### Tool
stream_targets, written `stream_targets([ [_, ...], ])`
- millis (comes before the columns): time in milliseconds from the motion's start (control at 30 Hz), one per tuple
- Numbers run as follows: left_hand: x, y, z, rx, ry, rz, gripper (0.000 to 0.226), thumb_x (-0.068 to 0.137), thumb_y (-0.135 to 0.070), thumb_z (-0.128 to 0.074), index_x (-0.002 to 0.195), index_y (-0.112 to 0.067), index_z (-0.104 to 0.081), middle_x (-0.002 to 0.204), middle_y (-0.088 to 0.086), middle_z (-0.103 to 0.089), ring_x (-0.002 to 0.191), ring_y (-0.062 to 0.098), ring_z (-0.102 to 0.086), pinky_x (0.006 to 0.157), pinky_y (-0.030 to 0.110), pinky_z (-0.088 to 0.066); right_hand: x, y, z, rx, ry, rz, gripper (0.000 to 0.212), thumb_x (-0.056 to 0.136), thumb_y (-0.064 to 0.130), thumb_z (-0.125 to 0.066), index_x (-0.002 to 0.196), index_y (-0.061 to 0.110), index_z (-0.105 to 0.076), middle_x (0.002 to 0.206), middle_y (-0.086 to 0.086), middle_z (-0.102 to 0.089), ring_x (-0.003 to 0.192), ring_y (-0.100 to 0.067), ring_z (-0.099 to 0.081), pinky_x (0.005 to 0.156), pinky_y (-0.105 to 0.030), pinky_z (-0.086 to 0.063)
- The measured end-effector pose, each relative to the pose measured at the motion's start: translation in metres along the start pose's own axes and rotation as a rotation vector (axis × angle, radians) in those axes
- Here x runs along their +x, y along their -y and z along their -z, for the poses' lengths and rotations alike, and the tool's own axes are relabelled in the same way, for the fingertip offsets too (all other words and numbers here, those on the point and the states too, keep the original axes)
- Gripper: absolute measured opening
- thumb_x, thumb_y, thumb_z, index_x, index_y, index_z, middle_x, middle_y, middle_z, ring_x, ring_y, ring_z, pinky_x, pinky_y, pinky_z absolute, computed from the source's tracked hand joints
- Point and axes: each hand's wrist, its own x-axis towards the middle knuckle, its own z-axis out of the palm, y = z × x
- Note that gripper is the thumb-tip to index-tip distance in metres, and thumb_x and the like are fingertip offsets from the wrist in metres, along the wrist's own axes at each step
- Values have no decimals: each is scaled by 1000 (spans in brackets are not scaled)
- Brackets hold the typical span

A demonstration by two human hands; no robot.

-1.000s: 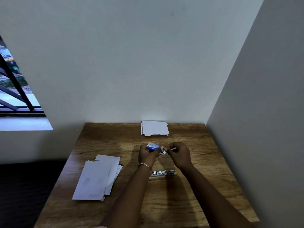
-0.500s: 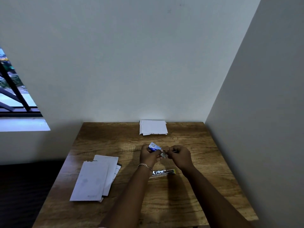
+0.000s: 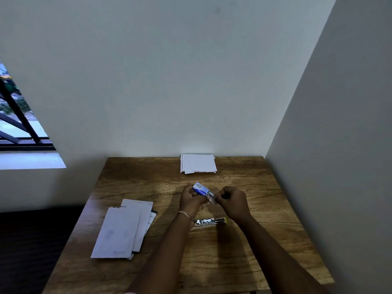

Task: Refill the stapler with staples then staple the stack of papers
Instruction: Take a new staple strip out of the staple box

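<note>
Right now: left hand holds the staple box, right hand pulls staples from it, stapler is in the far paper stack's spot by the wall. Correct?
Not the stapler. Head view shows it lying on the table near the wrists, below both hands. Left hand does hold the staple box; right hand pinches at its open end.

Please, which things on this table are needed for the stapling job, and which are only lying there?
Needed:
- small blue staple box, held by left hand
- right hand, at the box's open end
- metal stapler
- white papers near the wall

Lying about:
- long white envelopes at left
</note>
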Motion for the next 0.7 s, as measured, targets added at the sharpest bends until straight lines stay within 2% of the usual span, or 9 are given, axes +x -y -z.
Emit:
stream_targets([
  [67,0,0,0,6,6,4,44,77,17,-60,112,-8,-49,106,20,-59,95,35,-63,65,36,-60,1,-2,2,5,-3,-12,6,72,10,-71,67,7,-71,65,-5,-70,61,-14,-62,51,-14,-39],
  [167,1,1,-1,3,11,9,50,78,18,-57,122,-4,-46,104,19,-60,87,31,-66,60,31,-61,2,-4,4,31,-3,-19,8,74,11,-72,67,8,-70,64,-3,-69,59,-12,-62,52,-14,-41],
  [300,2,-1,-3,-1,18,20,51,79,19,-55,124,-3,-44,109,21,-58,83,26,-65,60,29,-61,3,-7,7,76,12,-14,8,77,14,-75,71,9,-71,69,-4,-71,63,-13,-64,61,-26,-50],
  [467,3,0,-4,20,35,21,41,80,18,-55,114,-4,-48,106,21,-60,84,25,-66,63,32,-61,4,-10,9,58,6,8,9,73,13,-78,77,6,-74,80,-3,-73,71,-11,-67,64,-24,-52],
  [533,4,1,-4,22,47,26,44,80,18,-55,118,-1,-47,108,22,-60,86,27,-65,69,35,-59,4,-9,10,60,12,22,11,70,12,-80,76,8,-72,81,-1,-72,69,-9,-65,61,-20,-50],
  [600,4,2,-5,41,60,27,44,80,17,-57,118,-2,-48,110,21,-60,89,29,-65,72,37,-58,4,-7,10,55,4,71,14,68,9,-82,76,12,-71,83,1,-67,74,-12,-64,64,-24,-52],
  [700,5,2,-6,72,78,19,37,78,17,-60,103,-9,-53,103,19,-63,85,30,-65,75,41,-56,3,-3,7,30,36,166,10,70,10,-79,78,11,-74,91,-4,-64,84,-17,-63,69,-34,-53],
])
